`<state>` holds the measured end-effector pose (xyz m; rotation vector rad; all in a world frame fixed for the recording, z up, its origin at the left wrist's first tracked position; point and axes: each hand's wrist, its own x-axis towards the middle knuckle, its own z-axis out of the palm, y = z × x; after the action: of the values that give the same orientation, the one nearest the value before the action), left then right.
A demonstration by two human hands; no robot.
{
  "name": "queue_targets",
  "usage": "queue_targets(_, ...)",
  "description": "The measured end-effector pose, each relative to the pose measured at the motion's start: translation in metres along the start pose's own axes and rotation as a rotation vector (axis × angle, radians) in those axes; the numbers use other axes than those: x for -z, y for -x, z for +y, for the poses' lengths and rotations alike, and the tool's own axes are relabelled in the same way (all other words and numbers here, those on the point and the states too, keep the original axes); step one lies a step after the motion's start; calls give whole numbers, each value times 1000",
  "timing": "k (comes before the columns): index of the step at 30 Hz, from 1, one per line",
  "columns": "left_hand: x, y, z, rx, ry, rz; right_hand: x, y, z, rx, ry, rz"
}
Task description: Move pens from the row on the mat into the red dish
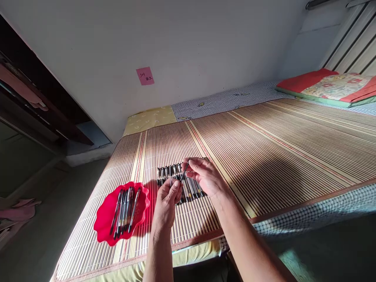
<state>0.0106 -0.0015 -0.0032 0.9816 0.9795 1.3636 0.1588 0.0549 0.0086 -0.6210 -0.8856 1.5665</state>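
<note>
A thin dark pen [184, 171] slants between my two hands, above the mat. My left hand [169, 196] is closed around its lower end, with the thumb on top. Thumb and fingers of my right hand [207, 176] pinch the upper end. Beneath and behind the hands lies a row of black and clear pens [192, 192] side by side, with a line of black pen caps [170, 171] along its far side. My hands cover part of this row. To the left, several more pens [126, 211] lie in a red scalloped tray [102, 223].
A striped bamboo mat [264, 149] covers the bed, with its front edge close to my forearms. A folded red and floral quilt [331, 88] rests at the far right. Behind the bed rises a white wall with a pink note [145, 76].
</note>
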Motion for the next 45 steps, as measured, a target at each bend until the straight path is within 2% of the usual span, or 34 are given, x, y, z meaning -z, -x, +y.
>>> queue_targets(2, -2, 1, -1, 2, -3, -4, -3, 2, -1, 27, 10, -18)
queue_targets(7, -10, 3, -7, -27, -73, 124, -13, 3, 0, 135, 155, 47)
queue_targets(15, -18, 2, -11, -156, -463, 148, -11, 1, -4, 178, 388, 207)
queue_targets(17, -17, 1, -13, -180, -559, 168, -9, 1, -3, 170, 435, 193)
queue_targets(21, -17, 1, -18, -164, -729, 196, -11, 3, 4, 99, 569, 80)
queue_targets(24, -20, 2, -18, -164, -767, 182, -10, 5, 1, 58, 614, 40)
queue_targets(27, -17, 1, -13, -136, -645, 105, 11, 3, -14, 62, 686, 32)
queue_targets(30, -6, -1, -9, -109, -498, 115, 50, -7, -29, 74, 760, 204)
queue_targets(32, 3, -3, -9, -107, -447, 146, 75, -17, -32, 36, 895, 303)
queue_targets(35, 12, -6, -12, -104, -415, 156, 98, -30, -24, -71, 1186, 329)
queue_targets(38, 14, -6, -14, -100, -418, 148, 103, -37, -14, -128, 1319, 324)
queue_targets(45, 12, -7, -12, -107, -423, 152, 93, -40, -7, -191, 1392, 320)
